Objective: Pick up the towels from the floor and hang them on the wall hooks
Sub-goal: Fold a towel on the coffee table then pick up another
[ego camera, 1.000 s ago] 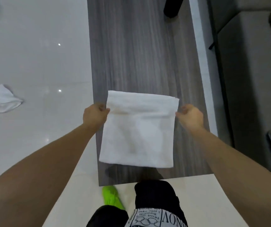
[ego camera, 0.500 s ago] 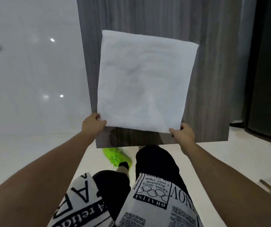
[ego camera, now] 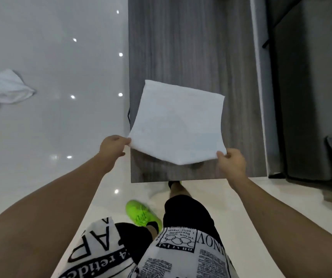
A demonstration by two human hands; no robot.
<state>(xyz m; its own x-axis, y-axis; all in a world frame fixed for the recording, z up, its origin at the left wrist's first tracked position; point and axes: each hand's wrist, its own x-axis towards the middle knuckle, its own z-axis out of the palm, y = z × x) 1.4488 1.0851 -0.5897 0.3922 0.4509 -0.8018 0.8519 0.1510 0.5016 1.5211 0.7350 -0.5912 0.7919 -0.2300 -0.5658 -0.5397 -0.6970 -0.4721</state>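
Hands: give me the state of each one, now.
Left hand: closed, pinching the near left corner of the square white cloth towel.
Right hand: closed, pinching the towel's near right corner.

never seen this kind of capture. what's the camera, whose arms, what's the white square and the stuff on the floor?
There is no robot: a person wears one wide-angle camera on the head, looking forward and down, so the arms are their own. The left hand and right hand each pinch a near corner of a white towel, held spread out over a grey wood-grain panel. A second white towel lies crumpled on the glossy floor at left. Below are the person's printed shorts and a green shoe. No wall hooks are in view.
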